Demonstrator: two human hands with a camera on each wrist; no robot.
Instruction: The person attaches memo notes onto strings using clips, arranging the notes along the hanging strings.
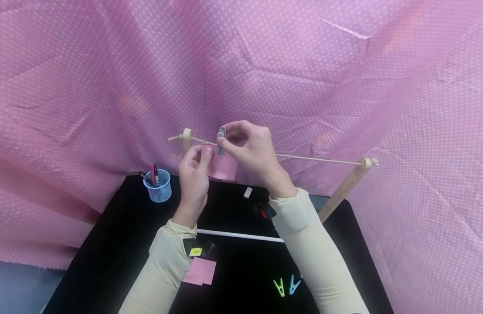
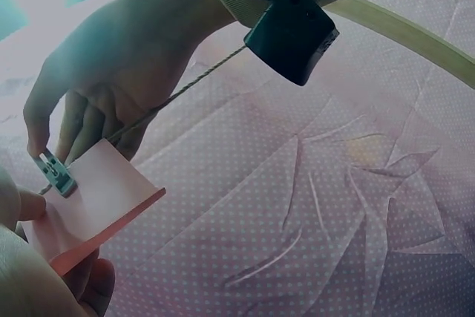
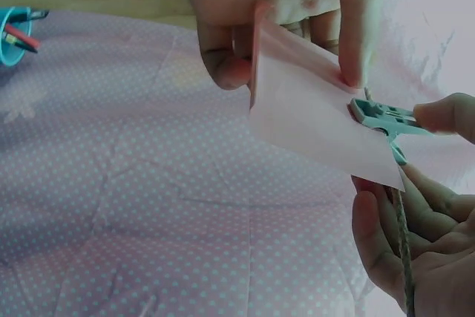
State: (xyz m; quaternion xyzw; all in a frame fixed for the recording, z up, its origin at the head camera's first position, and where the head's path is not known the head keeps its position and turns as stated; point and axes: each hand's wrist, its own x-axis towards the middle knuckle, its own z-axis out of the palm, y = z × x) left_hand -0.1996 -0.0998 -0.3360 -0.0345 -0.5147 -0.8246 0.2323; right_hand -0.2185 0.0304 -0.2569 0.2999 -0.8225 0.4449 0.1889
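Observation:
A twine rope [image 1: 320, 158] runs between two wooden posts, and a square pink paper [image 1: 224, 169] hangs at it near the left post. My left hand [image 1: 193, 176] pinches the paper's upper left part between thumb and fingers. With thumb and fingertips, my right hand [image 1: 254, 146] squeezes the handles of a grey clothespin [image 1: 220, 138]. In the right wrist view the tip of that clothespin [image 3: 382, 115] overlaps the paper's top edge beside the rope [image 3: 401, 235]. The left wrist view shows the paper [image 2: 100, 198] from its other side, with part of the rope hidden behind it.
On the black table stand a blue mesh cup [image 1: 158, 192] of pens and a small white block [image 1: 247, 192]. Nearer lie a white rod [image 1: 241, 236], pink papers [image 1: 204, 270], a green clothespin [image 1: 279, 288] and a blue clothespin [image 1: 294, 285]. The right post [image 1: 343, 192] rises beside my right forearm.

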